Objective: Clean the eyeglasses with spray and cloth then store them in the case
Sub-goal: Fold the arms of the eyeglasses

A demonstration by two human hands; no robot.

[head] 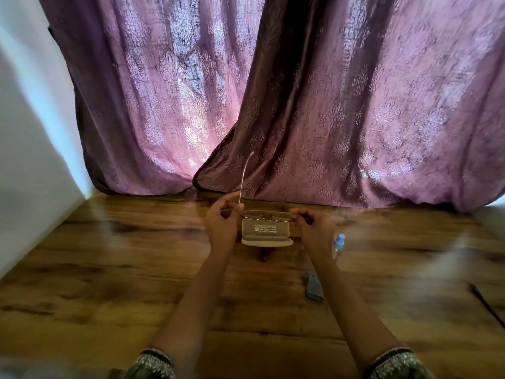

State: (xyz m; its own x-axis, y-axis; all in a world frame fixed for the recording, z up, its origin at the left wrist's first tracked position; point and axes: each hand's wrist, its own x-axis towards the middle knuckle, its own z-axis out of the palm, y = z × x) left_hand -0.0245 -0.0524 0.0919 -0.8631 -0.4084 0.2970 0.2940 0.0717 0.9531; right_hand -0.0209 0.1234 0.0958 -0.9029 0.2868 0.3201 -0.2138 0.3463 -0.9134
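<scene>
We hold the eyeglasses (269,215) just above the open case (266,233), at 12 o'clock on the wooden surface (109,269). Our left hand (222,224) pinches one end of the frame, our right hand (311,228) the other. One temple stands up unfolded (the other we cannot see). If we lower now, it may catch the lid and bend. Spray bottle (338,244) and cloth (314,287) lie at 3 o'clock.

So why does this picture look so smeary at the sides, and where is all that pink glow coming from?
Head view: daylight shines through the purple curtains, glowing brightest at left centre. The wide lens bends the white wall and the wooden table; the edges blur, especially at right. The eyeglasses and open case at centre stay fairly sharp.
</scene>
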